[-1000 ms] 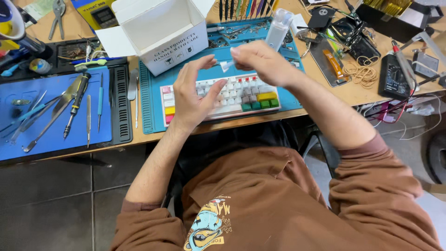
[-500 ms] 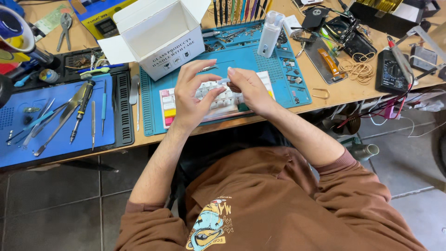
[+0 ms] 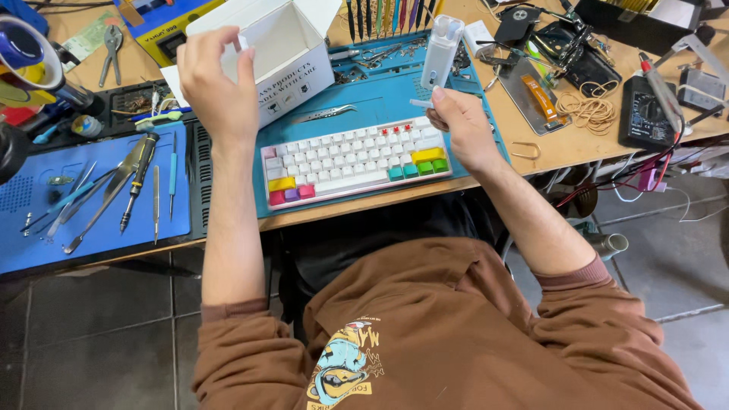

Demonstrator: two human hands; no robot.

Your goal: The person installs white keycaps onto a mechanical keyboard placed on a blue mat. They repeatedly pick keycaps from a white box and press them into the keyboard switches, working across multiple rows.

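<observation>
Left hand (image 3: 216,87) raised at the open white box (image 3: 285,53), fingers curled narrow; whether they pinch anything, I cannot tell. Right hand (image 3: 459,125) grips a small white tool (image 3: 420,103) just above the keyboard (image 3: 355,161), which lies flat on the teal mat (image 3: 380,102), mid-table (image 3: 547,144). Tweezers (image 3: 323,114) rest within reach behind it.

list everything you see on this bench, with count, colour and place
keyboard: 1, white with coloured keys, on teal mat
teal mat: 1, bench centre
cardboard box: 1, white, open, behind keyboard
white cleaning tool: 1, upright, behind right hand
tweezers: 1, metal, on teal mat
blue mat: 1, left, with hand tools
rubber bands: pile, tan, right
multimeter: 1, black, far right
left hand: raised at box
right hand: pinching small white piece
</observation>
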